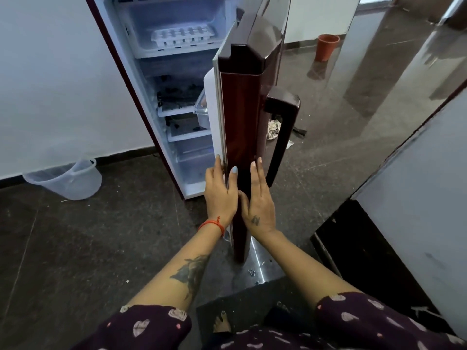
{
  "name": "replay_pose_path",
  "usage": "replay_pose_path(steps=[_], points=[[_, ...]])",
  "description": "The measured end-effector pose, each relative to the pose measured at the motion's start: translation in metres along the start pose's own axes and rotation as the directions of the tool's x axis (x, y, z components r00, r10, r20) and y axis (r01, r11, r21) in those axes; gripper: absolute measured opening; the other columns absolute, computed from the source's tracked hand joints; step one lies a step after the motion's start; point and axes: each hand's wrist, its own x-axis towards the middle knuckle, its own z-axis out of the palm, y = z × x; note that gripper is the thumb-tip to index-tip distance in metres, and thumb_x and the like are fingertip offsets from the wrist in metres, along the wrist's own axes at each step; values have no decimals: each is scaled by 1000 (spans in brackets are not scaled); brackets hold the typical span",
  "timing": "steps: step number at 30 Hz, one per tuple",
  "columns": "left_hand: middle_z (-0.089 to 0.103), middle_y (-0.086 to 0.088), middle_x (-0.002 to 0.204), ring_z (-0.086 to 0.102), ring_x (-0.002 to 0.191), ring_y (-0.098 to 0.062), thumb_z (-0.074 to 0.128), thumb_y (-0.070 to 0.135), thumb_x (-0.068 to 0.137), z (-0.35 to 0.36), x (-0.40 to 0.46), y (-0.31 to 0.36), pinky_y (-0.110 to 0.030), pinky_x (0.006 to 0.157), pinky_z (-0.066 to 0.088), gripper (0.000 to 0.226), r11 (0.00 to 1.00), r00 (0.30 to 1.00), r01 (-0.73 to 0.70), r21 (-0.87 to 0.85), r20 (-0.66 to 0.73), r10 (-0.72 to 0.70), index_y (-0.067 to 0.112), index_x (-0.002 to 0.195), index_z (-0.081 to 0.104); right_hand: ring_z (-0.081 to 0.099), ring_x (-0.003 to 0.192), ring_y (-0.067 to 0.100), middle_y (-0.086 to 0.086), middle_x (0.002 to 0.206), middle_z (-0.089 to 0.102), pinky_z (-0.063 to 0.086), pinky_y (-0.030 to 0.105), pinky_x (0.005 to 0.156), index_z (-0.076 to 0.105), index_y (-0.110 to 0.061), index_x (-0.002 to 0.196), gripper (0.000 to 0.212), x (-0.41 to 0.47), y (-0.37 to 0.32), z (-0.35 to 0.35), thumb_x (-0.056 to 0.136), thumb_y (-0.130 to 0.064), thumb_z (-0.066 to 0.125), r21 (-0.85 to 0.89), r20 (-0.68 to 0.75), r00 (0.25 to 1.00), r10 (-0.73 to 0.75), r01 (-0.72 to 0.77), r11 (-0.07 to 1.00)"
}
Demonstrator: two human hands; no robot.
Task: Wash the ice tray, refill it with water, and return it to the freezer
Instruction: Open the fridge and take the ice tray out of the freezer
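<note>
Here we are at the fridge, and the door (242, 117) stands open, edge-on to the camera, dark maroon with a chunky handle (280, 137) on its outer face. Both hands are on that door edge. The left hand (219, 195) lies flat against the inner, white-lined side, fingers straight and pointing up, thumb (233, 173) coming round onto the maroon edge. The right hand (260, 200) presses flat on the outer side, fingers straight too, just inside the handle. So the hands sit close together with the door's edge between them, palms on, nothing curled round anything. A red thread bracelet (213, 224) rings the left wrist.

Look up into the cabinet: the ice tray (183, 36) sits in the freezer compartment (171, 26) at the top, white, lying level on the compartment floor, well apart from both hands. Whether it holds water, I can't tell from here. Below it run the white shelves (182, 111), with some dark items on them too blurred to name.

On the dark floor (75, 248) to the left, a clear plastic bucket (68, 179) stands beside the white wall. Far right, an orange pot (327, 46) stands on the polished floor. A bare foot (222, 323) shows at the bottom, between patterned sleeves.
</note>
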Motion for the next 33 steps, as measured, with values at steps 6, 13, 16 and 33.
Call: replay_pose_path(steps=[6, 13, 16, 33], points=[[42, -3, 99, 49, 84, -12, 40, 53, 89, 43, -13, 20, -20, 78, 42, 60, 998, 997, -58, 17, -53, 59, 12, 133, 51, 17, 145, 12, -15, 157, -1, 48, 42, 100, -5, -38, 149, 76, -1, 38, -42, 94, -24, 46, -9, 45, 997, -55, 55, 998], [52, -11, 117, 47, 105, -7, 48, 53, 85, 91, -30, 40, -21, 87, 44, 60, 996, 995, -84, -4, -53, 84, 1, 112, 61, 14, 144, 8, -23, 156, -13, 46, 31, 98, -14, -44, 146, 82, -1, 79, -79, 92, -23, 45, 51, 5, 999, -50, 50, 997], [56, -11, 114, 56, 103, -18, 50, 53, 84, 108, -35, 50, -29, 85, 49, 59, 994, 994, -106, 10, -25, 107, 1, 110, 61, 12, 146, 9, -21, 157, -12, 36, 22, 106, -15, -43, 146, 85, 2, 100, -93, 92, -20, 47, 83, -20, 998, -61, 63, 995], [51, -8, 130, 54, 116, -22, 53, 35, 94, 174, -54, 99, -40, 96, 48, 46, 997, 959, -70, 22, 276, 61, 11, 132, 46, 32, 129, 10, 3, 151, 34, 32, 28, 97, 1, -42, 146, 72, 9, 157, -164, 96, -27, 51, 58, -72, 965, 253, -249, 967]])
